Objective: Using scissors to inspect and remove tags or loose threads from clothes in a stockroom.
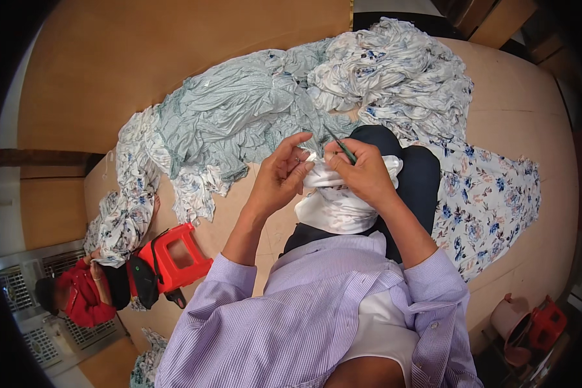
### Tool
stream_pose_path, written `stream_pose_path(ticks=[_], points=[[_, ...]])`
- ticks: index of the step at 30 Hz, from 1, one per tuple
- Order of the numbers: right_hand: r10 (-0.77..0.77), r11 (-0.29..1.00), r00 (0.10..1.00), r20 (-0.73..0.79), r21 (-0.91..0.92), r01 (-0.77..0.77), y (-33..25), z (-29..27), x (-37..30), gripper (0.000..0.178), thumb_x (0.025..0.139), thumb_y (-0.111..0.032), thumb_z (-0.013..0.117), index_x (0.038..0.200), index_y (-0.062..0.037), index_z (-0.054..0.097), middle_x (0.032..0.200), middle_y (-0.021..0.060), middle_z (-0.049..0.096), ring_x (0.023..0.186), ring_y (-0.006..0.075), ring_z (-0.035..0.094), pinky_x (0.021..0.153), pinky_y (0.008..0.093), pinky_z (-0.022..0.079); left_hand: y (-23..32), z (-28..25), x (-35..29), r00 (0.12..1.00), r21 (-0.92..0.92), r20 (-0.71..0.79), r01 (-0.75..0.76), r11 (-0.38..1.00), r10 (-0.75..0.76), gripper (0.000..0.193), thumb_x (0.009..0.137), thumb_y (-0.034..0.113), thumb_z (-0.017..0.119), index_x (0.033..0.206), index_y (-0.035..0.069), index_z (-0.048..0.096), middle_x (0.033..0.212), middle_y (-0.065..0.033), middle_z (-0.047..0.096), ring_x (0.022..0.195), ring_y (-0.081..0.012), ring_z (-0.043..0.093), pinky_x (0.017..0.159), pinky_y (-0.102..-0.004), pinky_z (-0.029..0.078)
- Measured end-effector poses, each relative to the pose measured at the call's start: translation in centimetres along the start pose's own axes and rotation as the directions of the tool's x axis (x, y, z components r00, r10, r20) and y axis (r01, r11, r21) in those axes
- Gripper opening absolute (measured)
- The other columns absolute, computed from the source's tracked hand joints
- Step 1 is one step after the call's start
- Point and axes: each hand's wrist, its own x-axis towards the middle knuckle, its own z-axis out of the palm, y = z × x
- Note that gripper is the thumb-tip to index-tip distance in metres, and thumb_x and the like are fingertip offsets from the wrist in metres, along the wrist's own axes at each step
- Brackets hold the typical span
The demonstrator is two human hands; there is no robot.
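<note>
Over my lap lies a bunched piece of white floral fabric [339, 212]. My left hand [282, 173] pinches its upper edge between thumb and curled fingers, with the index finger raised. My right hand [363, 169] is closed on a slim pointed tool with a dark green handle [346, 152], its thin tip pointing up and to the left. The exact kind of tool is too small to tell. Both hands are close together above my knees, and part of the fabric also lies beneath the right hand.
Grey-green cloth [229, 110] and white floral cloth [401, 71] are heaped ahead. More floral cloth [482, 200] spreads at right. At left, a person in red [84, 297] handles cloth near a red stool [178, 255]. A pink bucket [511, 317] stands lower right.
</note>
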Motion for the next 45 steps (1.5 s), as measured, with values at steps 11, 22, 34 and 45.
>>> stream_pose_path(ticks=[11,22,34,45], points=[[-0.255,0.958,0.967,0.019,-0.128,0.255,0.8,0.8,1.0,0.011,0.084,-0.007,0.065,0.09,0.0024,0.066,0.074,0.0003,0.055,0.066,0.0079,0.045,0.062,0.0202,0.037,-0.2,0.6,0.3,0.999,-0.078,0.041,0.027,0.997,-0.024,0.041,0.088,-0.004,0.058,0.128,0.0,0.048,0.098,-0.0094,0.065,0.068,-0.0086,0.057,0.052,-0.019,0.05],[-0.279,0.958,0.96,-0.005,-0.07,0.278,0.3,1.1,-0.1,0.009,0.083,-0.006,0.065,0.083,0.0027,0.063,0.076,0.0016,0.056,0.068,0.0089,0.046,0.062,0.0206,0.037,0.4,0.7,-0.5,0.985,-0.064,0.083,0.154,0.986,-0.148,0.02,0.086,-0.001,0.061,0.106,-0.002,0.064,0.086,-0.0047,0.059,0.071,-0.008,0.054,0.058,-0.0193,0.051],[-0.251,0.966,0.968,0.017,-0.065,0.251,-0.1,1.7,-1.5,0.011,0.085,-0.009,0.065,0.087,0.002,0.064,0.076,0.0014,0.057,0.063,0.0082,0.045,0.059,0.0206,0.037,-0.4,1.1,-0.9,0.977,0.068,-0.013,-0.212,0.975,0.214,0.014,0.087,0.005,0.065,0.099,-0.002,0.066,0.087,-0.0058,0.062,0.07,-0.0088,0.052,0.062,-0.0187,0.04],[-0.132,0.991,0.991,0.0,0.021,0.132,0.0,-1.3,-1.6,0.031,0.089,-0.03,0.063,0.087,0.0011,0.064,0.071,0.0023,0.061,0.06,0.0111,0.048,0.055,0.0249,0.039,0.9,1.1,-1.3,0.993,-0.037,-0.111,0.045,0.998,-0.048,0.012,0.093,0.01,0.059,0.098,0.0,0.064,0.079,-0.0015,0.061,0.063,-0.0051,0.048,0.054,-0.0164,0.037]])
